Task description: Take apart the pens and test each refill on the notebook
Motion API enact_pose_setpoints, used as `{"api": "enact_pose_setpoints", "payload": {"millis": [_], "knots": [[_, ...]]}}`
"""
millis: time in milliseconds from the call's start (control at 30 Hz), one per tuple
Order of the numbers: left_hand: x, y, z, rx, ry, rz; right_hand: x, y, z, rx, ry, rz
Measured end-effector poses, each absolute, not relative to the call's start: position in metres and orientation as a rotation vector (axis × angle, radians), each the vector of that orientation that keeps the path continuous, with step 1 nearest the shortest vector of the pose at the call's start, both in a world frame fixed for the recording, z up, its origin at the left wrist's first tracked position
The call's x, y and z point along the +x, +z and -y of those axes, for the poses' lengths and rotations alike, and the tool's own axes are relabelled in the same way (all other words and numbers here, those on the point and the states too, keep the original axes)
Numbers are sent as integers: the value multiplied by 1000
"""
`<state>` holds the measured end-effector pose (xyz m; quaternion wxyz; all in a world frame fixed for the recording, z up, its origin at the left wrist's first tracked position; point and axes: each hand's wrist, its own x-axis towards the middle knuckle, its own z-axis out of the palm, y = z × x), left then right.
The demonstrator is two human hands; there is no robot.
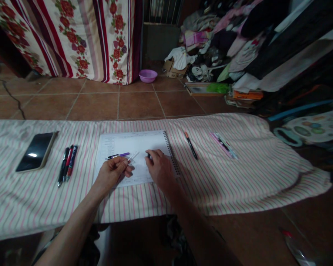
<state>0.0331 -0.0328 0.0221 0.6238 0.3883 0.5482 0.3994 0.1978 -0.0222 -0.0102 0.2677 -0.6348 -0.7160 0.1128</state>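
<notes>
My left hand is closed in a pinch on a thin whitish stick, perhaps a pen refill, which points up and right over the page. My right hand is also closed, with a small dark piece showing between its thumb and fingers; its kind is unclear. Both hands are above an open spiral notebook with faint print or writing. On the page, just behind my left hand, lies a slim pen with black and purple parts.
Left of the notebook are several pens side by side and a phone. To the right lie a black-and-orange pen and a group of light pens. A striped cloth covers the surface. Beyond, a purple basin sits on tiles.
</notes>
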Motion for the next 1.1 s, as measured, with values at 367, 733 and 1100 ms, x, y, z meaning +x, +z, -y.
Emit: {"api": "enact_pose_setpoints", "payload": {"millis": [367,733,1100], "knots": [[28,7,32,842,934,-1195,199,-16,27,-1652,212,1965],[30,9,32,828,917,-1217,206,-19,33,-1550,221,1942],[31,11,33,888,862,-1272,218,-12,35,-1515,375,1834]]}}
